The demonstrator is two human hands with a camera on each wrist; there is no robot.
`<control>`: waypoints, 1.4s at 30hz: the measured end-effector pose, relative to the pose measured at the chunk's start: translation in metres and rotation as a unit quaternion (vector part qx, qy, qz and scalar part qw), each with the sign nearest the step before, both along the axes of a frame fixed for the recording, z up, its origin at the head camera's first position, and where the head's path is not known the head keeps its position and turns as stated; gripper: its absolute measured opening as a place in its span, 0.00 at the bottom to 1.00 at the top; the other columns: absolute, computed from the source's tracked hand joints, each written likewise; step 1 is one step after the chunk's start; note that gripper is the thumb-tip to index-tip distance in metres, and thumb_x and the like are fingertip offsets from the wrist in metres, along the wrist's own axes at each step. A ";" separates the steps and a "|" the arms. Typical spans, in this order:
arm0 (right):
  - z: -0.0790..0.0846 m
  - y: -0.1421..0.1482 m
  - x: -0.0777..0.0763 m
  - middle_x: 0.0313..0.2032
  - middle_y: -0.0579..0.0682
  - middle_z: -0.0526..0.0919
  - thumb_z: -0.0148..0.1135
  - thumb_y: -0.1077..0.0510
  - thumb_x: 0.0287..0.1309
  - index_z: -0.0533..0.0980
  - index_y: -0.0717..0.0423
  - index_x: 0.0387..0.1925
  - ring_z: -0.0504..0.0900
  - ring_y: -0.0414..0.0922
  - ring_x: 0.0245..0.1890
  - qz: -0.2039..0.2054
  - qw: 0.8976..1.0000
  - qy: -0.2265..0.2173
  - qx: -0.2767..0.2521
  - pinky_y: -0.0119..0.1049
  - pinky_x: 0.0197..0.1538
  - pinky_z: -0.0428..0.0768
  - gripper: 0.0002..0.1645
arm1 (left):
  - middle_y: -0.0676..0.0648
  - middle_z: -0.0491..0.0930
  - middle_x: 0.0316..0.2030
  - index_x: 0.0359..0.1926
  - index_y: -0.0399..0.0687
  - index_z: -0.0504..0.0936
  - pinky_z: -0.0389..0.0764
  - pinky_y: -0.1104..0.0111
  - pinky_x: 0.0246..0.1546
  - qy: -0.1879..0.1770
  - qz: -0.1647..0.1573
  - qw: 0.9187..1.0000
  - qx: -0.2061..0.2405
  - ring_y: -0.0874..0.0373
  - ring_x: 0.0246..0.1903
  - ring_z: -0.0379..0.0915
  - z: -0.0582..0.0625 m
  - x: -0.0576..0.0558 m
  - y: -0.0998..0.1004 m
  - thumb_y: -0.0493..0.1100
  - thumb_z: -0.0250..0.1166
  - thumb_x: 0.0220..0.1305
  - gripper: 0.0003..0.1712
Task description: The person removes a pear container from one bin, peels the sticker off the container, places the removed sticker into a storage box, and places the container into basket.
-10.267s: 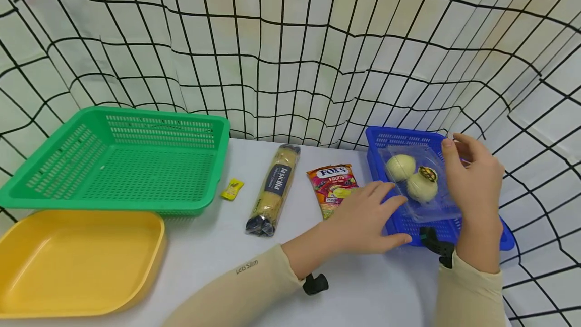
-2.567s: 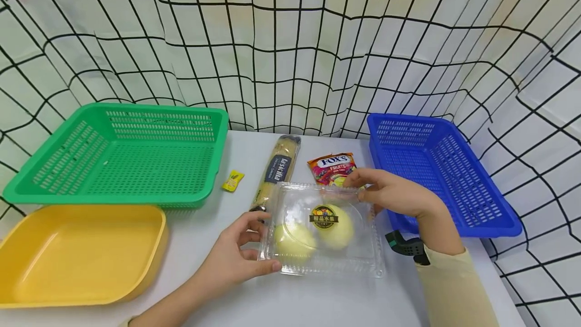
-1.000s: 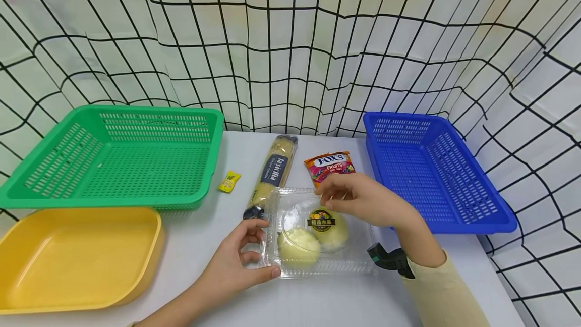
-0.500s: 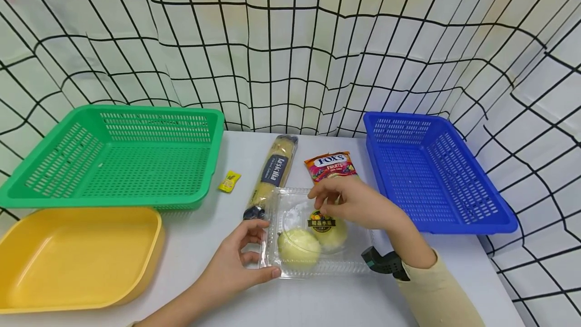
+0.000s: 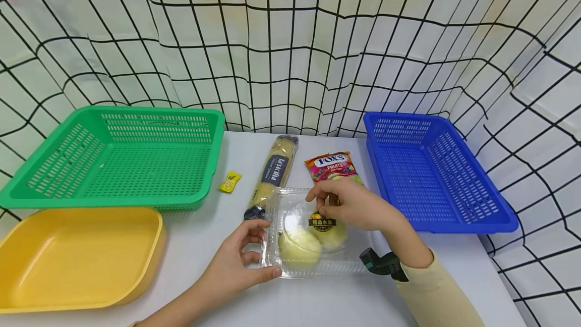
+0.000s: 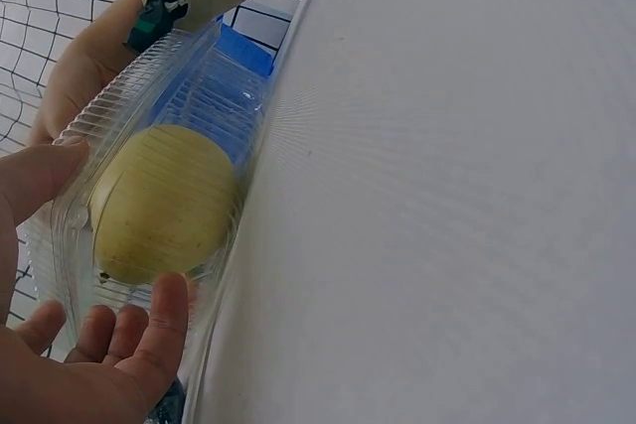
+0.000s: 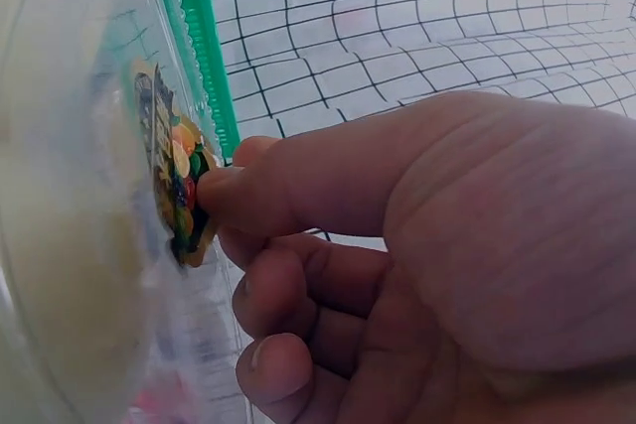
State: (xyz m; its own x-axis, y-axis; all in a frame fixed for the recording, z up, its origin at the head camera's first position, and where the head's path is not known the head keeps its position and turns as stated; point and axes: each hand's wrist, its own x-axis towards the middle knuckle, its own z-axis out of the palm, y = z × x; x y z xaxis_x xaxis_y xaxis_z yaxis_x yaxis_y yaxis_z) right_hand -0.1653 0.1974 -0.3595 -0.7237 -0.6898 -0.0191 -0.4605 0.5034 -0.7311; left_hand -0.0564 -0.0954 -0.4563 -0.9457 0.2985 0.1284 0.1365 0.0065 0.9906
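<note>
A clear plastic clamshell box [image 5: 317,268] lies on the table with two pale yellow-green round fruits [image 5: 299,247] inside. My left hand [image 5: 238,256] holds its left side, the thumb over the rim and the fingers at the wall. The same grip shows in the left wrist view, beside one fruit [image 6: 164,206]. On the lid is a black and gold fruit label [image 5: 321,222]. My right hand [image 5: 349,203] pinches the label's far edge between thumb and index finger; in the right wrist view that edge of the label [image 7: 189,171] stands at the fingertips, the other fingers curled below.
Behind the box lie a pasta pack [image 5: 274,170], a Fox's candy bag [image 5: 333,165] and a small yellow wrapped sweet [image 5: 230,181]. A green basket [image 5: 211,165] and a yellow tub [image 5: 156,246] stand left, a blue basket [image 5: 374,165] right. Black netting [image 5: 281,49] encloses the back.
The clamshell box has come out of the blue basket to the table's middle. My left hand has taken its left side, while my right hand has shifted from the box's edge to the label.
</note>
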 end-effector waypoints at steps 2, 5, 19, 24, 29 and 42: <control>0.000 0.000 0.000 0.38 0.42 0.85 0.67 0.66 0.73 0.86 0.50 0.54 0.83 0.43 0.36 0.003 1.000 0.001 -0.001 0.36 0.37 0.84 0.13 | 0.36 0.75 0.53 0.70 0.38 0.74 0.91 0.65 0.44 -0.004 -0.001 1.000 0.001 0.53 0.51 0.79 0.000 0.000 -0.001 0.32 0.87 0.51 0.47; 0.002 0.000 0.001 0.39 0.43 0.84 0.66 0.67 0.74 0.86 0.51 0.54 0.81 0.42 0.34 0.013 1.000 0.009 -0.005 0.35 0.35 0.83 0.14 | 0.36 0.75 0.53 0.69 0.38 0.74 0.90 0.65 0.44 -0.012 -0.002 1.000 0.000 0.52 0.52 0.79 0.002 0.000 -0.002 0.32 0.87 0.51 0.46; 0.006 -0.001 0.000 0.42 0.46 0.85 0.58 0.71 0.75 0.85 0.55 0.53 0.78 0.44 0.35 0.013 0.999 -0.002 -0.034 0.35 0.38 0.80 0.16 | 0.35 0.75 0.55 0.70 0.36 0.73 0.90 0.66 0.45 -0.015 -0.002 1.000 0.001 0.53 0.52 0.78 0.005 0.002 -0.005 0.30 0.86 0.51 0.47; 0.011 0.000 0.001 0.49 0.50 0.86 0.55 0.71 0.76 0.86 0.57 0.55 0.78 0.49 0.40 -0.033 0.996 -0.010 -0.082 0.36 0.42 0.80 0.18 | 0.35 0.75 0.55 0.70 0.36 0.73 0.90 0.66 0.46 -0.020 -0.001 1.000 -0.002 0.52 0.53 0.78 0.006 0.002 -0.005 0.31 0.86 0.51 0.47; 0.013 0.000 0.001 0.48 0.51 0.84 0.56 0.70 0.77 0.85 0.59 0.58 0.78 0.51 0.40 -0.047 0.994 -0.013 -0.094 0.36 0.42 0.80 0.17 | 0.35 0.75 0.55 0.71 0.36 0.73 0.90 0.66 0.46 -0.021 -0.002 1.000 -0.002 0.52 0.53 0.78 0.007 0.003 -0.005 0.31 0.86 0.52 0.47; 0.015 0.003 0.001 0.45 0.55 0.84 0.62 0.71 0.74 0.84 0.62 0.56 0.82 0.52 0.44 -0.075 0.989 -0.046 -0.118 0.35 0.43 0.86 0.14 | 0.37 0.75 0.56 0.71 0.39 0.73 0.89 0.66 0.47 -0.036 -0.009 0.999 -0.031 0.49 0.55 0.77 0.013 0.000 -0.003 0.34 0.87 0.52 0.48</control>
State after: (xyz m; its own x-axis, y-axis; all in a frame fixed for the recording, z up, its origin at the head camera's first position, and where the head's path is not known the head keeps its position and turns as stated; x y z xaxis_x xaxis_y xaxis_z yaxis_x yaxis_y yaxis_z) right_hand -0.1643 0.1999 -0.3447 -0.8206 -0.5684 0.0591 -0.3200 0.3714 -0.8716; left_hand -0.0559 -0.0983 -0.4434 -0.9462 0.3210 0.0409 0.0658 0.0672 0.9956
